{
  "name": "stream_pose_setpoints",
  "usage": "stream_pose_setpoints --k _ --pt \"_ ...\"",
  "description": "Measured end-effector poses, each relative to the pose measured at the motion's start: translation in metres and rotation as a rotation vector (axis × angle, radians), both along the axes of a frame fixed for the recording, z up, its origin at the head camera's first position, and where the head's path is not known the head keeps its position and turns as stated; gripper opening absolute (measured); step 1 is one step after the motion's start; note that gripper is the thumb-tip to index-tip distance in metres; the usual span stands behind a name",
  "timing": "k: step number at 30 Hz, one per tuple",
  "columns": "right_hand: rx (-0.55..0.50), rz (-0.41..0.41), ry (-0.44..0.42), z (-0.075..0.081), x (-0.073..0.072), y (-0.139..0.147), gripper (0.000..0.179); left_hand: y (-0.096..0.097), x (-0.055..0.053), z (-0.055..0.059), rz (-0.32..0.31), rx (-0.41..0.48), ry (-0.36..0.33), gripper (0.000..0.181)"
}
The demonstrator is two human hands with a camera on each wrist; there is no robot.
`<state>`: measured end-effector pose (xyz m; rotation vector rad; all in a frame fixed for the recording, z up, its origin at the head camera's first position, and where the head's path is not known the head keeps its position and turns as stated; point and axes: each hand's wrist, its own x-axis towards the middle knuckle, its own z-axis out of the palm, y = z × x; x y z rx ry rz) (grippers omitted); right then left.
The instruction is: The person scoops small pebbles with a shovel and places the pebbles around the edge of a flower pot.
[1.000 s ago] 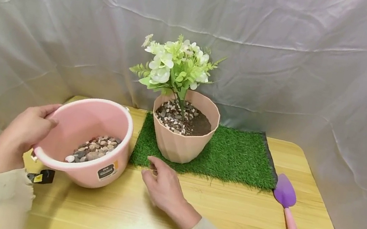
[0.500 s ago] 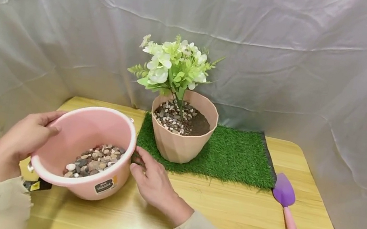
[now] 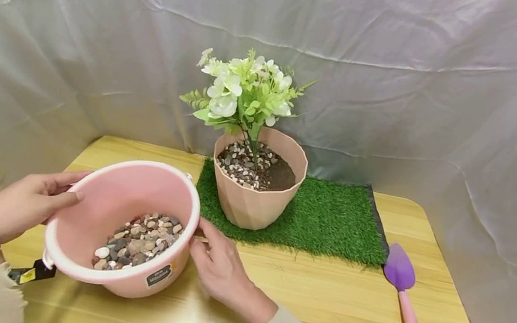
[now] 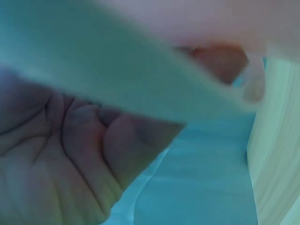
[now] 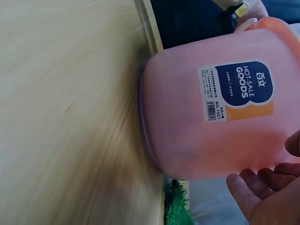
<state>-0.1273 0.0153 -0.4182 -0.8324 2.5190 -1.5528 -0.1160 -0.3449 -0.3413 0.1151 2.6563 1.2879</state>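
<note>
A pink bucket (image 3: 128, 193) stands at the table's front left, its mouth leaning toward me. Pebbles (image 3: 140, 244) of mixed colours lie inside it. My left hand (image 3: 22, 206) grips its left rim, thumb inside and fingers outside. On the opposite side, my right hand (image 3: 229, 269) touches the bucket's wall with extended fingers; the right wrist view shows these fingertips (image 5: 251, 183) against the wall near the label (image 5: 243, 89). Whether the bucket's base fully rests on the table cannot be told. Behind it is a pink flowerpot (image 3: 253, 204) with soil, small stones and white flowers (image 3: 245, 90).
The flowerpot sits on a green turf mat (image 3: 336, 221). To the right, a trowel (image 3: 403, 294) with purple blade and pink handle lies on the wooden table (image 3: 330, 313). A grey curtain (image 3: 380, 90) hangs behind and at both sides.
My right hand has come left to the bucket and now touches its side. The bucket, with my left hand on its rim, has moved toward me and slightly right.
</note>
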Motion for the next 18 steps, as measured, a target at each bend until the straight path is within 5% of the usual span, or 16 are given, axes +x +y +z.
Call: stream_pose_setpoints --k 10,18 --pt "-0.038 -0.086 -0.008 -0.002 0.002 0.014 0.044 0.009 0.006 -0.002 -0.078 0.115 -0.051 0.059" --pt "-0.071 -0.135 -0.025 -0.003 0.003 0.031 0.039 0.033 0.009 0.005 -0.125 0.118 -0.069 0.062"
